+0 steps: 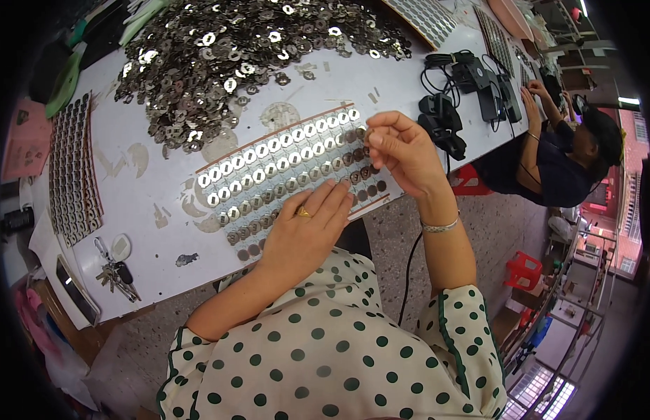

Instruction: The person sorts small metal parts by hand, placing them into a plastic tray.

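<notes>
A flat tray with a brown edge point(276, 138) lies at a slant in front of me, filled with rows of small round metal pieces point(283, 163). The upper rows are shiny with dark slots; some pieces at the right end and along the near row look plain and darker. My left hand point(307, 224) rests on the tray's near part, fingers stretched out and a gold ring on one. Over the tray's right end, my right hand point(405, 150) pinches a small metal piece point(365, 132) between thumb and forefinger, partly hidden by the fingertips.
Behind the tray spreads a large heap of loose metal pieces point(220, 59). Another filled tray point(74, 168) stands left, with keys point(116, 274) and a phone point(77, 288) nearer. Black adapters and cables point(444, 115) lie right. Beyond, a person point(556, 154) works at the table.
</notes>
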A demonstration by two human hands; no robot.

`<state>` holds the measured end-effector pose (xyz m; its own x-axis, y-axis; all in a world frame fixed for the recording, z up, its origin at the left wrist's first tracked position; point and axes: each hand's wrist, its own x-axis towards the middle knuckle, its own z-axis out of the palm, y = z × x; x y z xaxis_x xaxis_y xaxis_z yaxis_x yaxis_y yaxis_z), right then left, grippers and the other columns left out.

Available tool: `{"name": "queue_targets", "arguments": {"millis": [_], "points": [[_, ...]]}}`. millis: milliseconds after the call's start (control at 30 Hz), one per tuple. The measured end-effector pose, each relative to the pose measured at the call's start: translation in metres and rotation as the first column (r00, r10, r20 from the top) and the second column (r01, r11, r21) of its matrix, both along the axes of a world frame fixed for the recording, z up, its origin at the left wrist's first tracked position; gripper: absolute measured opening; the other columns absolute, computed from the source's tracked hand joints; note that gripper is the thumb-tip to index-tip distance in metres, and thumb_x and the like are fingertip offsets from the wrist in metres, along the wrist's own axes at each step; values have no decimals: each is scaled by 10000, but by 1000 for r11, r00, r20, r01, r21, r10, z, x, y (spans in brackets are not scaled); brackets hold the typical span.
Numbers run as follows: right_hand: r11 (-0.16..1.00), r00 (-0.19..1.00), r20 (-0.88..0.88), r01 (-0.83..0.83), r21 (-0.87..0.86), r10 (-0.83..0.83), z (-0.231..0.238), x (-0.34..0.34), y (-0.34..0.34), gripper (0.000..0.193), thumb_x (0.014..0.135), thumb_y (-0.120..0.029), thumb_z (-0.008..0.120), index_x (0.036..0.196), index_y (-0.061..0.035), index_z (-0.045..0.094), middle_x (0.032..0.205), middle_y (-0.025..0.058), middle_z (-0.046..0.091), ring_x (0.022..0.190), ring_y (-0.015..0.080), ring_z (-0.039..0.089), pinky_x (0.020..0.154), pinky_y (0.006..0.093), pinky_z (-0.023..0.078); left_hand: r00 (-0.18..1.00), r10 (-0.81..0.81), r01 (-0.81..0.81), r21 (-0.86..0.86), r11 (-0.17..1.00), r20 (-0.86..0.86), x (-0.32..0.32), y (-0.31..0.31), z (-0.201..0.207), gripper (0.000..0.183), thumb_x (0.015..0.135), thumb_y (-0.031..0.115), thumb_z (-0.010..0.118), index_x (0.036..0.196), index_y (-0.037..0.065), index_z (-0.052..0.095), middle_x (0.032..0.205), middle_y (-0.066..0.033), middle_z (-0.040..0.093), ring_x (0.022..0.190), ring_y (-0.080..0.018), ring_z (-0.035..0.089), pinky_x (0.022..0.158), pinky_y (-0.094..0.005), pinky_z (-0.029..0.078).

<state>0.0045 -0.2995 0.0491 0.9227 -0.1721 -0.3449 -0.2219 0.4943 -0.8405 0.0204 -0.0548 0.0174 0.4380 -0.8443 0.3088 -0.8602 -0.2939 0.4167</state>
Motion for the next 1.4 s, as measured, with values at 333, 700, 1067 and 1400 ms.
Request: {"name": "queue_targets", "arguments": {"millis": [333, 700, 1067, 1400], "points": [[625, 987, -113, -161, -764, 116, -9, -34, -13, 272, 907, 17, 748, 1167, -12, 672, 905, -27, 665, 786, 9, 579, 687, 171, 472, 1000, 7, -6, 47, 999, -21, -2, -2, 1, 415, 909, 209, 736, 1297, 86, 658, 1440, -31, 592, 1326, -189, 537, 1070, -381, 381], [994, 993, -52, -105, 5, 105, 2, -43, -26, 163, 977, -13, 660, 1139, -27, 650, 893, 13, 618, 701, 21, 520, 454, 151, 378, 999, 8, -6, 46, 999, -47, -2, -2, 2, 417, 913, 194, 736, 1307, 83, 653, 1464, -41, 578, 1337, -206, 528, 1059, -388, 387], [933, 994, -82, 102, 346, -78, -16, -45, -17, 115, 990, -48, 635, 1103, -57, 652, 926, 42, 667, 657, 25, 506, 378, 149, 314, 1000, 16, -16, 25, 1000, -1, -1, -3, 1, 379, 917, 207, 719, 1268, 79, 655, 1414, -30, 602, 1319, -178, 541, 1076, -376, 396], [717, 973, -229, -174, -676, 20, -1, -43, -10, 111, 946, -42, 727, 1055, -27, 706, 825, -20, 676, 663, -6, 542, 431, 176, 370, 1000, 14, -13, 36, 999, -7, -1, -3, 1, 381, 922, 207, 715, 1272, 70, 650, 1418, -44, 598, 1326, -187, 540, 1082, -381, 394]]}}
